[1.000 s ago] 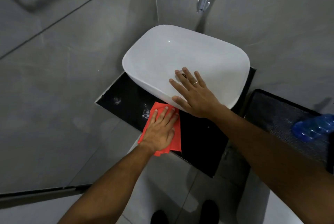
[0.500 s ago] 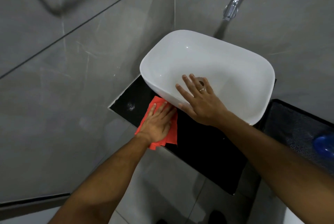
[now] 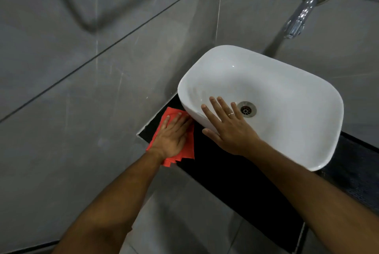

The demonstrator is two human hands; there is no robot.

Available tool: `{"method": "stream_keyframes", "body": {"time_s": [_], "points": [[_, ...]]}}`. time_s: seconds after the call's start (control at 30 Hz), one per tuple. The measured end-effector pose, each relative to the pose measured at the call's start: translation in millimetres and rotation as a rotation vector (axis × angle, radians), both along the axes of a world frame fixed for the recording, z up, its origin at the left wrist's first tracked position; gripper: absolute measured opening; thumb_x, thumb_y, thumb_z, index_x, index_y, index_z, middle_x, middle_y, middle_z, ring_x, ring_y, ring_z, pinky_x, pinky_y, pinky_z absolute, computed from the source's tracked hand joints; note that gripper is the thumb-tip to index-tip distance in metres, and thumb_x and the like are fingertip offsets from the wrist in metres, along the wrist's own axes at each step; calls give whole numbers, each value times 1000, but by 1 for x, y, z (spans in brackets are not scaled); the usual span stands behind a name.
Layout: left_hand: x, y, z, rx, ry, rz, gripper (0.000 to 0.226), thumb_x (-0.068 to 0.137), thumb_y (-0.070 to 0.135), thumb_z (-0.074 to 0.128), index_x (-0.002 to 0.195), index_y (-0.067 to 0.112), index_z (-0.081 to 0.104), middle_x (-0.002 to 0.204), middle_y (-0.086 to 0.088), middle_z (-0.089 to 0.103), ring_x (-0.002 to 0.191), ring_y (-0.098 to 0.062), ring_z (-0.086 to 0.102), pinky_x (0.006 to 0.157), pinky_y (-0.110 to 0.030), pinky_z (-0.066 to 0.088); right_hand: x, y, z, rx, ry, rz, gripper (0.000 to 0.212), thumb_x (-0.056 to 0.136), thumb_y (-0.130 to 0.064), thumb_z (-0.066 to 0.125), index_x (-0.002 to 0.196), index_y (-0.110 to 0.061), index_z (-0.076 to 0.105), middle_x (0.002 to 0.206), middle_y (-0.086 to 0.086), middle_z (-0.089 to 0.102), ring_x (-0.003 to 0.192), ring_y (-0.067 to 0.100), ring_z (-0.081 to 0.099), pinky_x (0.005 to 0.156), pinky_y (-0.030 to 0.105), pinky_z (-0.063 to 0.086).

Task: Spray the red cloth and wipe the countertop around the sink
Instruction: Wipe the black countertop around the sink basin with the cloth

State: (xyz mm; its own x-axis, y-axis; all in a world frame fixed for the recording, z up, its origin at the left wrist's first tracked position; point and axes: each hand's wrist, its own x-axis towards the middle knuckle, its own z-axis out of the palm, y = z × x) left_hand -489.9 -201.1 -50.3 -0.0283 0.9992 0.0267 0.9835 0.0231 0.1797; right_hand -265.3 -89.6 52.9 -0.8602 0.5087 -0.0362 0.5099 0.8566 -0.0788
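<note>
Grey wall tiles surround the black countertop. Left hand, fingers flat, hides most of the red cloth, now nearer the wall corner. Right hand stays spread on the sink rim; drain now visible.

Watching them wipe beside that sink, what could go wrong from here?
The cloth already hangs over the countertop front edge, so it may slip off under the left hand. The right hand leans on the basin rim; smooth ceramic could let it slide. The corner behind the basin looks tight and could get missed.
</note>
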Motion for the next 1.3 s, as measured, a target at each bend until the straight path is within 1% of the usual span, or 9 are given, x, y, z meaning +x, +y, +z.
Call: {"method": "stream_keyframes", "body": {"time_s": [0.17,0.4,0.6,0.77,0.87,0.97,1.07,1.2,1.3], "points": [[-45,7,5,70,43,-7,56,99,34,32,153,18,34,161,-2,32,152,-24,19,124,-47,12,-2,1,0,-31,10,-27,69,99,-64,5,157,-28,-6,167,6,-7,153,27,-10,123,58,5],[-49,38,9,0,0,-71,61,97,32,35,156,18,26,164,-5,24,154,-24,12,125,-47,4,-4,0,0,-70,15,-9,69,98,-62,1,156,-27,-8,167,7,-7,153,28,-10,123,57,3],[-44,86,18,-3,-35,-128,50,98,24,43,147,14,44,155,-10,43,148,-28,30,121,-54,16,-2,1,0,-38,25,-12,68,99,-60,1,157,-25,-6,167,7,-4,154,28,-7,123,58,2],[-27,44,7,-5,-19,-5,61,97,34,29,155,16,28,164,-5,25,153,-24,15,125,-49,4,0,1,0,-65,58,-40,64,103,-53,8,157,-23,-3,168,5,0,154,25,-6,122,59,5],[-10,24,3,-67,24,-11,62,101,32,32,158,15,14,167,-5,10,155,-23,0,125,-47,-1,-2,3,-1,-84,57,-44,63,102,-53,8,157,-23,-3,168,5,0,154,24,-6,122,60,5],[15,9,2,-68,54,-40,61,102,33,33,158,15,13,167,-4,10,155,-23,-4,125,-49,0,-3,3,-2,-81,48,-31,66,100,-56,3,157,-25,-4,168,7,0,154,26,-5,122,60,3],[51,-3,-2,-88,100,-70,63,100,39,19,158,15,11,167,-5,11,154,-22,-4,125,-49,0,-3,3,-1,-100,50,-27,68,97,-59,0,157,-27,-4,167,9,0,154,27,-3,121,60,3],[112,-14,-4,-109,94,-126,64,100,41,14,158,17,1,168,-4,1,153,-21,-13,125,-47,-4,-3,5,-1,-164,62,-17,63,100,-58,4,156,-32,-6,167,8,-6,154,27,-9,121,61,-2],[156,-17,-2,-97,110,-154,64,100,41,13,158,14,5,168,-5,6,154,-23,-9,124,-49,-2,-3,5,-2,-189,73,-21,60,102,-56,7,156,-33,-7,167,6,-8,153,26,-10,120,61,-4]]}}
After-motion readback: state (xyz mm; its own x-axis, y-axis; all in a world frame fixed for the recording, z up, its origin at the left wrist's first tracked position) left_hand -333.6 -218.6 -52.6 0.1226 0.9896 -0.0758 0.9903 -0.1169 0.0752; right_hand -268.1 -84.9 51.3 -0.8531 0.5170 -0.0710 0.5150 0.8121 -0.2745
